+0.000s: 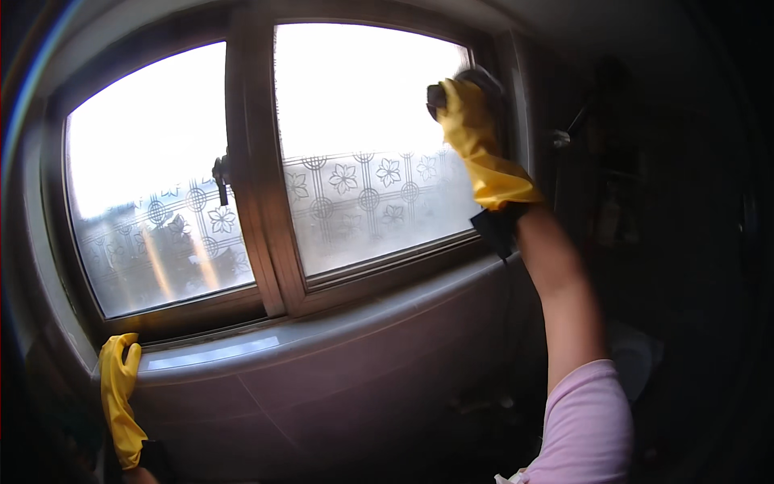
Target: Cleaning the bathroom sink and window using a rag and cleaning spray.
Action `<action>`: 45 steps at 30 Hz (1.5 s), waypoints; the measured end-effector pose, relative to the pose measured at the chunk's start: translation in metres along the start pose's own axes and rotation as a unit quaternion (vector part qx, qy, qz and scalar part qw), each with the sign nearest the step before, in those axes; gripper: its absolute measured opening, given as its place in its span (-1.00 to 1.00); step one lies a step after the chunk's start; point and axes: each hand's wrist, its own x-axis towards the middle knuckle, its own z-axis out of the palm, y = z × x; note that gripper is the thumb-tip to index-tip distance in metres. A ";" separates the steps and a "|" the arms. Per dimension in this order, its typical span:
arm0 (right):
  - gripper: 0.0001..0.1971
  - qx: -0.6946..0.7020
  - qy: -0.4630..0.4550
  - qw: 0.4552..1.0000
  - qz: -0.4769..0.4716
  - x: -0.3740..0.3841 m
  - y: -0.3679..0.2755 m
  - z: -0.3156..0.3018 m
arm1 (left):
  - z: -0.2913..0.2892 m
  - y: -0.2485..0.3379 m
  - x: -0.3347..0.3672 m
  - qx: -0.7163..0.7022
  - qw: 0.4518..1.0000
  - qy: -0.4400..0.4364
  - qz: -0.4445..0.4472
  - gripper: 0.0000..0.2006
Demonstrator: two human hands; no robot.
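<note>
1. Lilac sleeve [584, 419] nearest me, 4–5 o'clock.
2. Right hand [465, 105], gloved, 1 o'clock: I see it wrapped round dark object [487, 82], kind unclear, at right windowpane's [363, 105] 2 o'clock corner.
3. Left hand [119, 369], gloved, 8 o'clock, at sill [355, 326]; can't tell if gripping.

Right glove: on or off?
On. The yellow glove covers the right hand, which holds a dark object; bare forearm shows past the wrist.
</note>
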 end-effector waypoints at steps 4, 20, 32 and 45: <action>-0.50 -0.059 -0.278 0.956 -0.073 0.085 -0.061 0.020 | -0.006 -0.008 -0.008 0.009 1.000 -0.007 -0.013 -0.75; -0.71 0.082 -0.298 0.940 0.145 -0.056 -0.055 -0.039 | -0.003 -0.013 0.000 0.008 0.999 -0.040 -0.027 -0.72; -0.80 0.305 -0.233 0.915 -0.123 -0.107 -0.099 -0.096 | 0.004 -0.018 0.000 -0.015 0.999 -0.024 -0.029 -0.68; -0.81 -0.080 -0.455 0.814 0.351 -0.217 0.027 -0.114 | 0.008 -0.007 0.001 -0.006 0.999 -0.014 -0.028 -0.68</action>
